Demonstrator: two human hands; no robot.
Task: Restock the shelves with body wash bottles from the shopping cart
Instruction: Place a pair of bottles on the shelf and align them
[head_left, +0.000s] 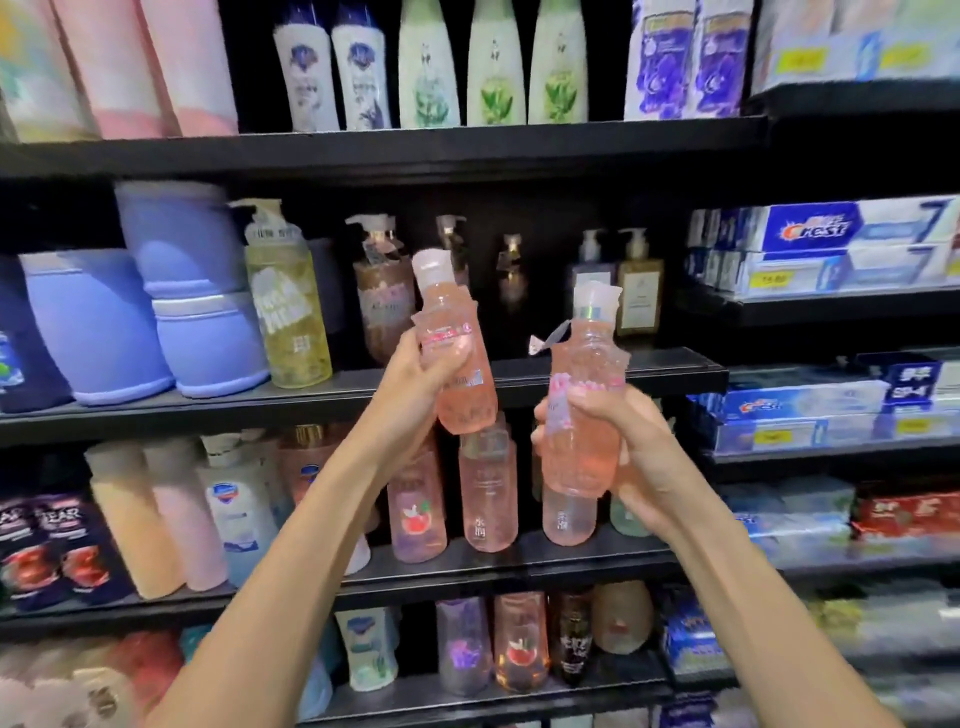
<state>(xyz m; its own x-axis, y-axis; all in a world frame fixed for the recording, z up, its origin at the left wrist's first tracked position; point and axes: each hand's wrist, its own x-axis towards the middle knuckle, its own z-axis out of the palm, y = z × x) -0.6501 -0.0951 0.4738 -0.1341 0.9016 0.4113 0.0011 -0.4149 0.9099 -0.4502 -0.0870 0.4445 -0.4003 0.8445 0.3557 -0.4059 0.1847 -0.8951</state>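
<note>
Left hand (410, 384) gripping ribbed clear-pink bottle (457, 358), right hand (613, 447) — its twin (584, 415)

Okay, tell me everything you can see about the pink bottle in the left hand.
The pink bottle is clear plastic filled with peach-pink liquid, with ridged, moulded shoulders and a pale translucent flip cap on top. A pink-and-white label band wraps below its neck, and small print sits lower down. It is upright, tilted slightly left at the top, held in the air in front of the middle shelf. The left hand grips its lower body from the left, fingers curled round it. It touches nothing else.
</note>
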